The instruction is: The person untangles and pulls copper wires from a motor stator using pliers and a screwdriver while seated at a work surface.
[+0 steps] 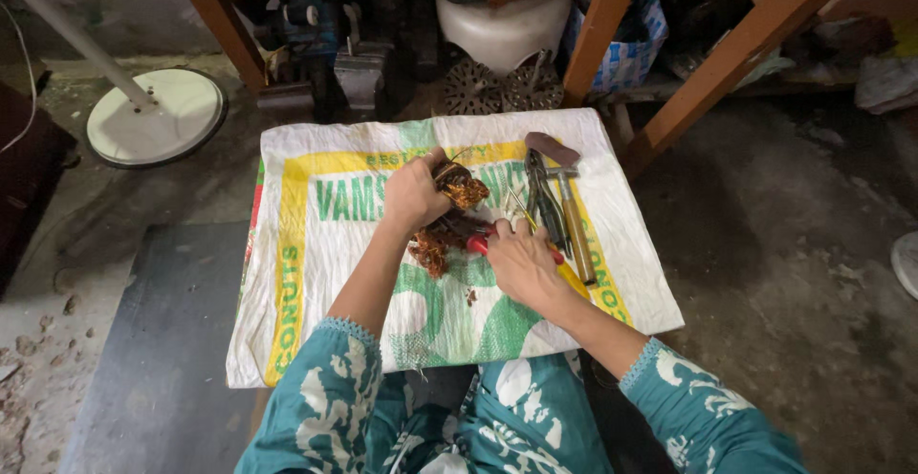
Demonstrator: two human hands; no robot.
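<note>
the left hand is closed around a small rusty copper-wound coil, held just above the white woven sack spread on the floor. the right hand grips a red-handled tool beside a heap of copper wire scraps. a hammer and pliers lie just right of the hands.
</note>
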